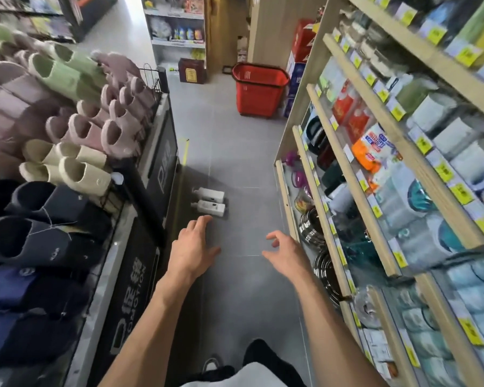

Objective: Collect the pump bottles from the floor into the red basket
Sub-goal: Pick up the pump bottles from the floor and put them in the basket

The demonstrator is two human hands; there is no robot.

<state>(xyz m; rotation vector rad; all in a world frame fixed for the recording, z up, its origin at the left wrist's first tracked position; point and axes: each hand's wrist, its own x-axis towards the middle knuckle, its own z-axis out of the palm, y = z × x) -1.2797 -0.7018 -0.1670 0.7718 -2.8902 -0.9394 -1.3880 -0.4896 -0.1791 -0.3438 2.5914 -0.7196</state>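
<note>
Two white pump bottles lie side by side on the grey tiled floor, their pumps pointing left: the farther bottle (pixel 210 193) and the nearer bottle (pixel 209 208). My left hand (pixel 192 245) reaches out just short of the nearer bottle, fingers straight and spread, holding nothing. My right hand (pixel 284 254) hovers over the floor to the right, fingers loosely curled and empty. The red basket (pixel 259 89) stands upright far down the aisle, beside the end of the right-hand shelf.
A slipper rack (pixel 76 152) with a black promotion sign lines the left of the aisle. Wooden shelves (pixel 355 174) of cups and housewares line the right. A dark red box (pixel 192 71) stands at the aisle's far end. My foot (pixel 213 364) shows below.
</note>
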